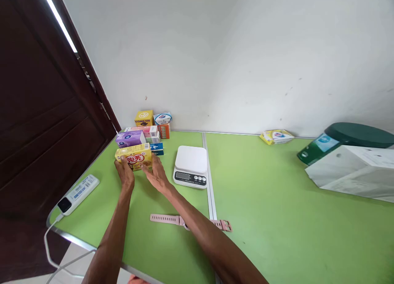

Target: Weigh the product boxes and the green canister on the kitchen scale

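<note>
A yellow cream puff box (142,157) with red lettering stands on the green table at the front of a group of packages. My left hand (125,175) grips its left end, thumb on the front face. At the right end, my right hand (157,175) holds it with the thumb in front and the fingers along the side. Directly behind are a purple soft pack (131,138) and dark blue boxes (156,147). Farther back sit a pink-and-white box (150,131), a yellow box (144,118), an orange box (165,131) and a white-and-blue pack (163,118).
A white digital scale (191,160) stands right of my hands. Under my right forearm lies a pink watch strap (166,218). A cabled white device (79,195) rests near the left edge. Farther right are a yellow-and-white pack (276,136), a green tub (320,146) and a white box (353,171).
</note>
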Motion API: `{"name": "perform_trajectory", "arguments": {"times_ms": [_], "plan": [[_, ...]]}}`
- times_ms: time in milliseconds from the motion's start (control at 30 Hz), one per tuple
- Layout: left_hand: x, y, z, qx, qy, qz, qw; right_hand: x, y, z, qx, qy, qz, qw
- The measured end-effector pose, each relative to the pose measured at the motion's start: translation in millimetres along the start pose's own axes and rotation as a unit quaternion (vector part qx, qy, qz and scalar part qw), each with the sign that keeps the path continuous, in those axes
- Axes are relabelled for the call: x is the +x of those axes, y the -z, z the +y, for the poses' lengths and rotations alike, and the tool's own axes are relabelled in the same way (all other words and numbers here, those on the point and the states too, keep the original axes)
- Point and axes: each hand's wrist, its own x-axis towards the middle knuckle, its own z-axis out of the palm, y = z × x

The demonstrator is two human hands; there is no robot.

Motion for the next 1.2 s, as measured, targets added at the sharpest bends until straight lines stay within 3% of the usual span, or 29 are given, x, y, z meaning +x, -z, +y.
{"name": "perform_trajectory", "arguments": {"times_ms": [100,300,433,533,667,800,867,967,1033,1100,1200], "plan": [[1,-4.6,3,0.048,0.034,0.036,0.998,3,3,-2,0.007,-0.003,-0.009,1.000],[-1,1.3,14,0.075,-0.004,0.035,0.997,0,1,-14,0.022,-0.044,-0.024,0.998],[-24,4.0,39,0.114,-0.094,0.087,0.985,-17,16,-22,0.033,-0.041,-0.036,0.998],[-59,-7.5,70,0.090,-0.197,0.044,0.975,-38,47,-31,0.050,-0.013,-0.036,0.998],[-119,-49.7,107,0.005,-0.231,-0.155,0.961,-74,114,-35,0.065,0.011,0.043,0.997],[-189,-110.4,135,-0.055,-0.201,-0.358,0.910,-122,210,-18,0.000,0.037,0.211,0.977],[-226,-142.5,148,-0.063,-0.193,-0.451,0.869,-153,267,0,-0.078,0.047,0.343,0.935],[-277,-188.1,163,-0.057,-0.186,-0.564,0.802,-200,354,31,-0.184,0.022,0.546,0.817],[-306,-215.7,169,-0.040,-0.177,-0.618,0.765,-222,406,50,-0.210,-0.024,0.632,0.745],[-328,-240.6,175,-0.016,-0.166,-0.653,0.739,-234,450,65,-0.201,-0.069,0.672,0.710],[-351,-271.5,183,0.014,-0.156,-0.674,0.722,-235,499,79,-0.165,-0.101,0.685,0.702]]}}
